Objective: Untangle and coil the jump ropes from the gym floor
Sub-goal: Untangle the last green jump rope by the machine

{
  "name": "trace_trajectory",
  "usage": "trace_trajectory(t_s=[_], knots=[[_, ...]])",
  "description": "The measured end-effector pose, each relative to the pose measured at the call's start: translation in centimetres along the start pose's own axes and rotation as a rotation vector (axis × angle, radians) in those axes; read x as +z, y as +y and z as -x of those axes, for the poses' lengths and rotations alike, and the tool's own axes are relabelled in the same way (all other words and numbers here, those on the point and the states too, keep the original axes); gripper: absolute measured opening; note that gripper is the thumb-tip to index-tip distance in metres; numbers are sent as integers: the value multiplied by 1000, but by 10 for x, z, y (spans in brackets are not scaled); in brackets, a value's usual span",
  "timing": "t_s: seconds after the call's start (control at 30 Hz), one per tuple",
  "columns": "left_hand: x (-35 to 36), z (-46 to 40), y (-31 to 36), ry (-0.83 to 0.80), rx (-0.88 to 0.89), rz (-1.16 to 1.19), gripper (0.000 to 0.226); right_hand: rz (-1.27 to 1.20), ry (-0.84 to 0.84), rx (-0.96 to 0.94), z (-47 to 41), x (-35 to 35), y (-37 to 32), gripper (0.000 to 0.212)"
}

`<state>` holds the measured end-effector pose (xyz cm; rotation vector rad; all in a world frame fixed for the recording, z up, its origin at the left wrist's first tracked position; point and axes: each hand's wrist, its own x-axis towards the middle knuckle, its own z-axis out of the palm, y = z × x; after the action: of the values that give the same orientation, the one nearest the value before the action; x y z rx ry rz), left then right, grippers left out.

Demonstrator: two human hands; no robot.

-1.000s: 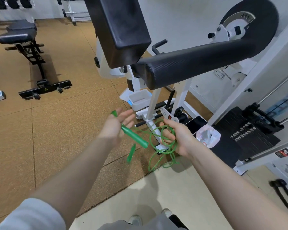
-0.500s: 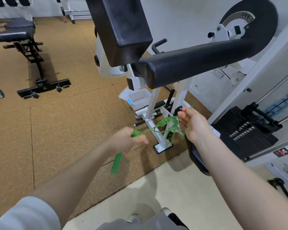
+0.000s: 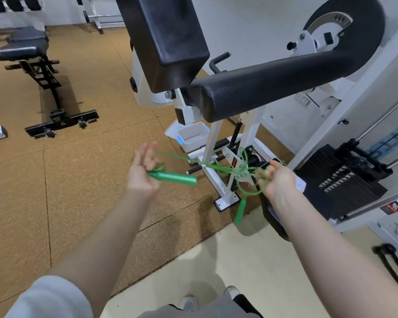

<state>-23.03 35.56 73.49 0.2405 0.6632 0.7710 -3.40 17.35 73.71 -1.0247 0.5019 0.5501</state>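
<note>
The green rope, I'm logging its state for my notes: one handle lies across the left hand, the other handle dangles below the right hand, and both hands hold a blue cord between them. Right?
Not quite: the cord is green, not blue, as the head view shows. The rest stands: one handle lies across the left hand, the other handle dangles below the right hand.

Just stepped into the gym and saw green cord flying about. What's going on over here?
A person stands by a weight machine, working on a green jump rope. The left hand holds one green handle and a strand of cord; the right hand grips a bunch of loops. The rope stretches tangled between them, and the second handle dangles below. It isn't coiled yet.
</note>
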Motion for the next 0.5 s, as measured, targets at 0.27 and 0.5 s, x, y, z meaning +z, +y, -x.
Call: trace_trajectory(t_s=[0.27,0.5], knots=[[-12,-10,14,165,217,-349,33,1025,-37,-240,-40,-45,8,20],[-14,-17,35,297,405,-480,42,2361,-214,-471,-34,-74,11,41]])
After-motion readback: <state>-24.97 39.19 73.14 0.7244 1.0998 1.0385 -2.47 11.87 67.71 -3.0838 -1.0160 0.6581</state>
